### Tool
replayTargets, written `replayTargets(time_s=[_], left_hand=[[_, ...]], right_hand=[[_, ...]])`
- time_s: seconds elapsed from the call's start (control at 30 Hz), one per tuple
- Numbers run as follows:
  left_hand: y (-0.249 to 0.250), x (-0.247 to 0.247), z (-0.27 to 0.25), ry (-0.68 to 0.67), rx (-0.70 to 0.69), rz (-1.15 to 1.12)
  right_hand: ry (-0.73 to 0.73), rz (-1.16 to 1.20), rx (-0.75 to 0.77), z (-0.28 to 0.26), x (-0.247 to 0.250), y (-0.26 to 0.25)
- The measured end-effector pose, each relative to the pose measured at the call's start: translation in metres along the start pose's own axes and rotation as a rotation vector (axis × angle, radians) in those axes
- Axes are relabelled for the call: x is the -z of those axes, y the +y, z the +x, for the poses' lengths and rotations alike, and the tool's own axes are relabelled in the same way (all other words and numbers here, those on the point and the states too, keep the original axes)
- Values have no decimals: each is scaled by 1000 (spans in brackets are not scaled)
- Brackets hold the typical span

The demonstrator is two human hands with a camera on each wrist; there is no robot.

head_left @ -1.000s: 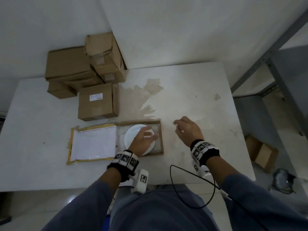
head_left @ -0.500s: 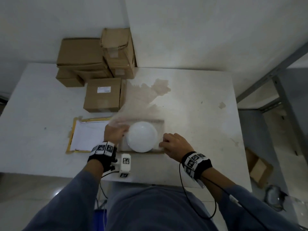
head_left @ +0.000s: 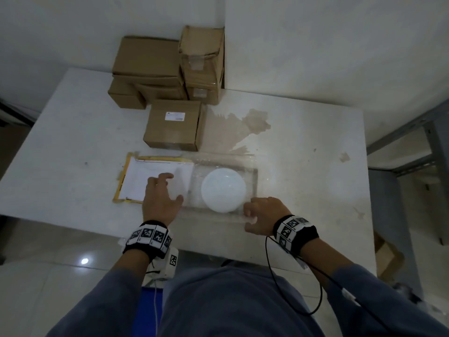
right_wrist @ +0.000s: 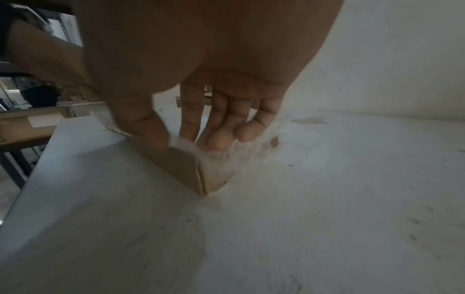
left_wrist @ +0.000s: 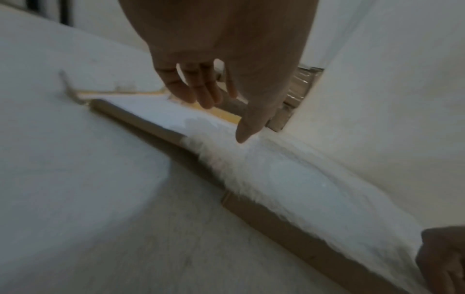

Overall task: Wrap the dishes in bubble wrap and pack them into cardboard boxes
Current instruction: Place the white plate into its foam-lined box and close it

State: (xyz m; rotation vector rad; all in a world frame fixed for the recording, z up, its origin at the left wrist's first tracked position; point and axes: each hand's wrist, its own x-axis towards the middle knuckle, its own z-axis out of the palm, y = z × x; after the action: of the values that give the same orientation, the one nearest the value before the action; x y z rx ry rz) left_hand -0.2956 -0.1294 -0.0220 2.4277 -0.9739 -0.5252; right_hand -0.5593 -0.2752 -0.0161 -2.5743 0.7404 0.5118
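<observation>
A white dish point(head_left: 223, 190) under bubble wrap point(head_left: 222, 161) sits in an open box point(head_left: 255, 181) near the counter's point(head_left: 303, 147) front edge, between both hands. Right hand point(head_left: 263, 216) pinches the blurred wrap; left hand point(head_left: 160, 198) hovers, fingers spread.

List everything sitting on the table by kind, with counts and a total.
Closed cardboard boxes: at least 5 (the stack at the back hides some edges)
Open cardboard box: 1
White dish: 1
Bubble wrap sheet: 1
Total: at least 8
</observation>
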Motion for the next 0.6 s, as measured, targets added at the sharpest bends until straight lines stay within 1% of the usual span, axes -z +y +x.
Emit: replayTargets(time_s=[0.03,0.1,0.17,0.2,0.27,0.33,0.37,0.43,0.53,0.6], left_hand=[[4,2,3,-26,-98,37],[12,3,11,-116,-299,90],[22,4,22,-238,-443,129],[27,3,29,-303,-493,155],[37,-3,42,-421,-579,232],[43,-12,51,-512,-676,311],[44,-17,54,-548,-703,351],[42,-26,60,-596,-701,403],[42,-34,65,-578,-694,444],[40,-38,67,-571,-703,494]], right_hand=[[31,18,-26,1,1,-2],[204,59,-19,8,2,-5],[320,94,-33,18,4,-8],[302,101,-60,25,7,-10],[214,79,-110,37,13,-16],[145,47,-157,49,13,-21],[130,45,-178,54,12,-23],[138,77,-207,61,9,-26],[92,53,-252,70,0,-26],[90,44,-285,74,-9,-27]])
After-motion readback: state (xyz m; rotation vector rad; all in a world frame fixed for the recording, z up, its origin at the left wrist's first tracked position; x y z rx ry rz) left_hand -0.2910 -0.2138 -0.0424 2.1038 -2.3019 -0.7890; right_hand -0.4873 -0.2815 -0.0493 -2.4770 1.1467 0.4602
